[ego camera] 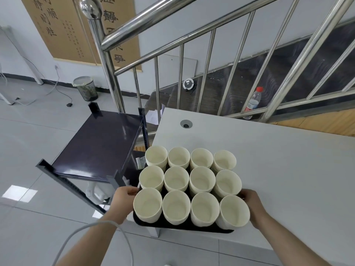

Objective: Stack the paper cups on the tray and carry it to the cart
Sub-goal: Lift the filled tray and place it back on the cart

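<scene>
Several stacks of cream paper cups (189, 184) stand in rows on a black tray (178, 227), which pokes out past the front left corner of the white table (278, 169). My left hand (123, 200) grips the tray's left edge and my right hand (253, 206) grips its right edge, partly hidden behind the cups. The dark cart (99, 144) stands just left of the table, its top shelf bare.
A steel stair railing (172, 45) runs behind the table, with a plastic bottle (253, 100) on the stairs. A mesh waste bin (85, 88) and cables lie on the tiled floor at the far left. A white cable (76, 233) hangs by my left forearm.
</scene>
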